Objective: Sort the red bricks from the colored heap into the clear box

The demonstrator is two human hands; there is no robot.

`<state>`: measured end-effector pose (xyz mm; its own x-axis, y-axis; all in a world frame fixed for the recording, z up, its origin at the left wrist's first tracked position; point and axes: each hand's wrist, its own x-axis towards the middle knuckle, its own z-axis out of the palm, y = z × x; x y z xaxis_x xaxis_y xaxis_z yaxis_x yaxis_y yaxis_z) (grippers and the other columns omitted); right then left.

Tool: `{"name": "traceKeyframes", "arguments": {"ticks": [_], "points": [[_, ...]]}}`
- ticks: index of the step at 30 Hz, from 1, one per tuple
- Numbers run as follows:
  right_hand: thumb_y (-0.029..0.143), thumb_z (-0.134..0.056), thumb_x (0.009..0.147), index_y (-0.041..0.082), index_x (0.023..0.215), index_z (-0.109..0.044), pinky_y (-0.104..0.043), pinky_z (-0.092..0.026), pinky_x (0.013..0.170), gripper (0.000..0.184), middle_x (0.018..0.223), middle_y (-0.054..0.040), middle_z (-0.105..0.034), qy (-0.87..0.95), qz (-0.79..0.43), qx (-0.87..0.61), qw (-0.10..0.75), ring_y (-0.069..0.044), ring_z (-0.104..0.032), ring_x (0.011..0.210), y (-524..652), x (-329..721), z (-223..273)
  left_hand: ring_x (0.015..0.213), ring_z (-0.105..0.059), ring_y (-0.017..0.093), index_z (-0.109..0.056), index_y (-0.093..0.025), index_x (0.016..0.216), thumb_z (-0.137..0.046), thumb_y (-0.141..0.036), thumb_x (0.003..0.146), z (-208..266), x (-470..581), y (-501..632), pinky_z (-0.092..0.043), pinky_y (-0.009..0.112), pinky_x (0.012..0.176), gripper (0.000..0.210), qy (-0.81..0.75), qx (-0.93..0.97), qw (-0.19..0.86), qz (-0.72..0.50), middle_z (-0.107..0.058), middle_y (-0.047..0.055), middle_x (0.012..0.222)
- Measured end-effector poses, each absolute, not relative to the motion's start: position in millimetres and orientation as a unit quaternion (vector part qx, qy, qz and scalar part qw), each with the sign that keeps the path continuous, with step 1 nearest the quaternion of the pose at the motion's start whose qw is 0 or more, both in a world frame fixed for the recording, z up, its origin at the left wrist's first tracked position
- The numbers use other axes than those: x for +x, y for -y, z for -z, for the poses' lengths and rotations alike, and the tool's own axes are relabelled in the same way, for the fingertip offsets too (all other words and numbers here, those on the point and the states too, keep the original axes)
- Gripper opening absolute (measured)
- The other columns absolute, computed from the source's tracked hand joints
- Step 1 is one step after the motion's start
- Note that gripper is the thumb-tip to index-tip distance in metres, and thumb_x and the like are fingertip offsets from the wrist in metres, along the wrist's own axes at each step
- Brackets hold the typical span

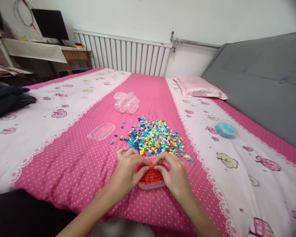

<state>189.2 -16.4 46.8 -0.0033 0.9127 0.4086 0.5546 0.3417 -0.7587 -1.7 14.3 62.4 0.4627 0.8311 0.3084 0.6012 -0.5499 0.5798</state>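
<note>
A clear oval plastic container (151,187) rests on the bed in front of me, with red toy building bricks (151,177) laid in rows inside. Over its far part, my left hand (130,166) pinches at the red bricks with thumb and index finger. From the other side my right hand (174,171) does the same, its fingertips close to the left ones. Exactly which bricks sit between the fingertips is partly hidden. Just beyond the container spreads a loose pile of small multicoloured building bricks (155,136) in blue, yellow, teal, white and red.
A clear lid (102,131) lies left of the pile, and several stacked clear containers (127,102) stand farther back. To the right is a container of light-blue bricks (225,128). A pink pillow (199,88) lies by the grey headboard (261,75); dark clothing (10,100) is at left.
</note>
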Motion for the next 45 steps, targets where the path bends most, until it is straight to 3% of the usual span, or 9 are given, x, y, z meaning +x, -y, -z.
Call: {"name": "traceKeyframes", "arguments": {"ticks": [23, 31, 37, 42, 45], "points": [[0.003, -0.066, 0.077, 0.026, 0.083, -0.06, -0.033, -0.048, 0.076, 0.024, 0.08, 0.0016, -0.071, 0.675, -0.195, -0.541, 0.463, -0.022, -0.065, 0.081, 16.1, 189.9, -47.0, 0.093, -0.063, 0.022, -0.075, -0.029, 0.087, -0.068, -0.017, 0.088, -63.2, -0.9, -13.9, -0.027, 0.051, 0.103, 0.013, -0.414, 0.839, 0.176, -0.305, -0.077, -0.003, 0.087], [0.0, -0.069, 0.077, 0.025, 0.084, -0.062, -0.032, -0.046, 0.077, 0.027, 0.082, 0.0025, -0.07, 0.682, -0.197, -0.547, 0.444, -0.02, -0.064, 0.083, 13.4, 186.3, -49.6, 0.091, -0.062, 0.022, -0.073, -0.038, 0.113, -0.07, -0.028, 0.089, -64.6, -7.2, -17.3, -0.021, 0.051, 0.104, 0.026, -0.385, 0.87, 0.133, -0.277, -0.078, -0.005, 0.089], [0.005, -0.074, 0.077, 0.026, 0.092, -0.068, -0.035, -0.047, 0.084, 0.025, 0.086, 0.0027, -0.076, 0.671, -0.2, -0.56, 0.442, -0.02, -0.068, 0.084, 9.7, 187.5, -51.9, 0.088, -0.063, 0.022, -0.073, -0.031, 0.095, -0.062, -0.021, 0.089, -62.8, -6.0, -21.8, -0.02, 0.047, 0.1, 0.016, -0.376, 0.872, 0.067, -0.305, -0.077, -0.004, 0.089], [0.019, -0.058, 0.094, 0.028, 0.103, -0.076, -0.033, -0.048, 0.089, 0.022, 0.104, -0.0003, -0.078, 0.613, -0.091, -0.667, 0.414, -0.019, -0.069, 0.096, -13.1, 248.9, -47.7, 0.087, -0.063, 0.023, -0.071, -0.028, 0.087, -0.061, -0.018, 0.087, -61.2, -9.3, -22.4, -0.021, 0.048, 0.098, 0.014, -0.386, 0.872, 0.038, -0.3, -0.076, -0.004, 0.087], [0.017, -0.059, 0.09, 0.019, 0.093, -0.079, -0.045, -0.041, 0.095, 0.02, 0.104, -0.011, -0.074, 0.545, -0.025, -0.737, 0.399, -0.029, -0.063, 0.104, -29.6, 288.1, -32.5, 0.088, -0.063, 0.023, -0.071, -0.029, 0.088, -0.061, -0.018, 0.088, -58.3, -10.0, -21.3, -0.022, 0.048, 0.098, 0.014, -0.396, 0.872, 0.034, -0.284, -0.076, -0.004, 0.089]]}}
